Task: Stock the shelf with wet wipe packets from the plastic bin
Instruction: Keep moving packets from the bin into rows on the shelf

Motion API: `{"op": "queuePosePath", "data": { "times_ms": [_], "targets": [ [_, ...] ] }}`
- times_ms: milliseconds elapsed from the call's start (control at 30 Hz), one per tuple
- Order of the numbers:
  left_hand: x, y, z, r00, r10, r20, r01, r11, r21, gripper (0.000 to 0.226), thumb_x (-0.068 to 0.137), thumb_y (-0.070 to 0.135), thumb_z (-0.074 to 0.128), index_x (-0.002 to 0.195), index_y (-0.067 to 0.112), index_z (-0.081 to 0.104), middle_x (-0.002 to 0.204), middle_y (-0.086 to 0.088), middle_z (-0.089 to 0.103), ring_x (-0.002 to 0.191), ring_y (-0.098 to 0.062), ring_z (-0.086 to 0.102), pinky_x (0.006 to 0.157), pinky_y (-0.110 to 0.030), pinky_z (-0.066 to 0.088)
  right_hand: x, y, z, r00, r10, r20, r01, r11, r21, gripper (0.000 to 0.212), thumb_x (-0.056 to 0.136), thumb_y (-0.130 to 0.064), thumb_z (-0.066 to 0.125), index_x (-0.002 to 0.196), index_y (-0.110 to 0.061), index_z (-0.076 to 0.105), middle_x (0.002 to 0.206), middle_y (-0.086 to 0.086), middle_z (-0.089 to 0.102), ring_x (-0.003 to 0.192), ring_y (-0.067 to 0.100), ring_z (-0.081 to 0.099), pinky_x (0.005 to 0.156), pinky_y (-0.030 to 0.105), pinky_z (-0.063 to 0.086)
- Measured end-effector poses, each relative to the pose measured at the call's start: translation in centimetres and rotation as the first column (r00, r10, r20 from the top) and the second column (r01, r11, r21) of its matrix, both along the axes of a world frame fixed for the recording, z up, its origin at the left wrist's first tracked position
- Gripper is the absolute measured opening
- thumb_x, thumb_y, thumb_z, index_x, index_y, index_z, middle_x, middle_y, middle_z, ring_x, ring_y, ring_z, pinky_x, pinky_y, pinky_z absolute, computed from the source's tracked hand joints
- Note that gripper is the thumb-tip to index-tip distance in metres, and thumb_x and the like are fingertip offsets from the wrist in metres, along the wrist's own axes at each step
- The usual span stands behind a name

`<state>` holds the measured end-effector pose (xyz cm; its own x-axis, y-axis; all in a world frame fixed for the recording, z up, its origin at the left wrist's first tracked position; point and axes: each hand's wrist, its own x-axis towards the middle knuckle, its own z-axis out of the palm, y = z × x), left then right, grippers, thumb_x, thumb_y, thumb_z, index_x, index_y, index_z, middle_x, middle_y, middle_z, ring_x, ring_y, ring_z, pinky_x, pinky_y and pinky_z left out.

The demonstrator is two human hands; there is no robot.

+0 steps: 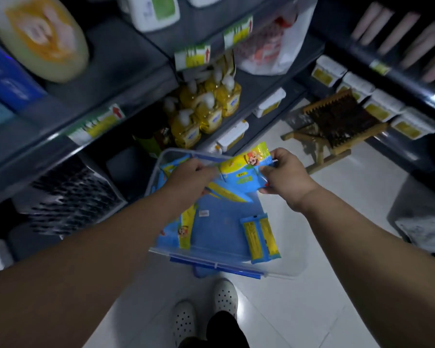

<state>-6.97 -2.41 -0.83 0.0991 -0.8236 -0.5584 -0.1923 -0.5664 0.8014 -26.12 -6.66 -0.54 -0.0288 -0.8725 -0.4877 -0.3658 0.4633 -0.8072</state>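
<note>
Shelf [141, 79] runs along the left w/ yellow bottles [206, 109] on a lower level. Left hand [191, 173] pinches the left end of a blue-yellow wet wipe packet [241, 172], held just above the clear plastic bin [211, 264] on the floor. Right hand [285, 178] grips the packet's right end, thumb on top. More packets [260, 238] lie on the bin btm. Wooden stool [337, 126] stands far right.
</note>
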Motion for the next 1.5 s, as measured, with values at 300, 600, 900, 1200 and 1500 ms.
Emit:
{"op": "queuePosePath", "data": {
  "times_ms": [300,600,900,1200,1500],
  "targets": [
    [1.0,1.3,13.9,0.952,-0.041,0.303,0.142,0.936,-0.322,0.027,0.080,-0.013,0.057,0.082,0.014,0.054,0.089,-0.001,0.052,0.081,-0.015,0.054,0.050,-0.018,0.055,0.6,0.4,14.2,0.988,0.110,-0.106,-0.133,0.959,-0.252,0.016,0.067,0.000,0.068,0.068,-0.012,0.058,0.069,0.005,0.058,0.065,0.018,0.054,0.059,0.038,0.051],
    [2.5,2.4,25.9,0.898,0.085,0.432,0.100,0.916,-0.388,0.087,0.084,0.003,0.064,0.152,0.025,0.016,0.145,-0.008,0.043,0.112,-0.024,0.055,0.077,-0.037,0.054,1.4,0.8,27.9,0.956,0.293,0.028,-0.244,0.841,-0.483,0.018,0.089,-0.001,0.062,0.080,-0.017,0.063,0.082,0.010,0.064,0.071,0.019,0.056,0.066,0.036,0.048],
    [4.0,3.8,35.1,0.906,0.351,0.236,-0.185,0.831,-0.524,0.045,0.070,0.013,0.083,0.103,0.012,0.053,0.089,-0.008,0.056,0.072,-0.025,0.058,0.066,-0.036,0.049,2.8,1.6,37.1,0.818,0.506,-0.272,-0.560,0.596,-0.575,0.021,0.099,-0.021,0.052,0.079,-0.017,0.047,0.068,-0.003,0.047,0.061,0.009,0.046,0.054,0.019,0.037],
    [5.1,4.5,40.7,0.944,0.304,0.127,-0.190,0.818,-0.543,0.038,0.068,0.022,0.086,0.084,0.011,0.054,0.083,-0.015,0.065,0.072,-0.026,0.063,0.065,-0.040,0.053,6.1,2.5,42.1,0.528,0.740,-0.417,-0.842,0.393,-0.369,0.008,0.094,-0.020,0.058,0.098,-0.014,0.060,0.087,0.004,0.067,0.074,0.014,0.064,0.067,0.034,0.054],
    [7.4,4.9,43.9,0.950,0.272,0.154,-0.144,0.818,-0.558,0.031,0.079,0.045,0.073,0.077,0.017,0.057,0.063,-0.001,0.052,0.051,-0.015,0.043,0.048,-0.023,0.033,7.7,0.6,42.9,0.621,0.763,-0.181,-0.725,0.472,-0.501,0.008,0.095,-0.012,0.056,0.100,-0.010,0.062,0.103,0.015,0.071,0.089,0.027,0.068,0.082,0.046,0.057]
  ]
}}
